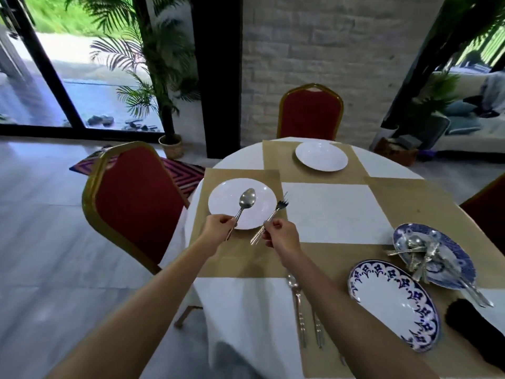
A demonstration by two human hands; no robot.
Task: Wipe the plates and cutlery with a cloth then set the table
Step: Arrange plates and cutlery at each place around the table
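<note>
On your left you've got a red-cushioned chair with a gold metal frame [136,203]. A second chair just like it [310,113] is straight ahead, backed by a white brick wall [341,50]. Behind the near chair lies a pink-and-purple zigzag rug [185,173]. Further back, a green palm [155,64] stands in a woven basket pot [171,146] beside a black pillar [218,77].

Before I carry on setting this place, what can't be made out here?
Head view only:
1. Silver cutlery nearest the camera: partly hidden under the right forearm.
2. Cutlery heap on the blue patterned plate: tangled and blurred, count unclear.
3. Black fuzzy cloth: cut off by the right frame edge.
</note>
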